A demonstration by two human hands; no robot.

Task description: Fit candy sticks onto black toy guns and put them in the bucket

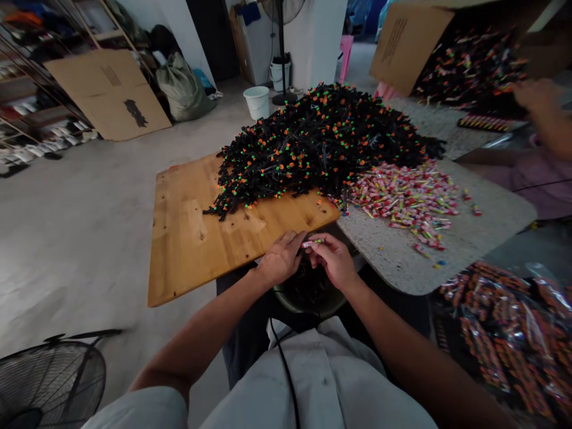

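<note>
The single head-worn camera looked forward and down from above the wearer's pale cloth shirt [250,393], which filled the lower edge. The bare left hand [280,260] and bare right hand [334,260] lay close, near centre; the flat brown wooden board [187,238] extended beyond, the round white plastic bucket [257,103] farther off.

Materials as seen: wood, stone-look, plastic, cloth.
Board [183,244]: smooth, knotted wood, slight sheen. Table [393,262]: speckled, matt. Tubes [402,193]: shiny plastic. Bags [500,333]: glossy, clear. Shirt [361,381]: matt cloth.
</note>
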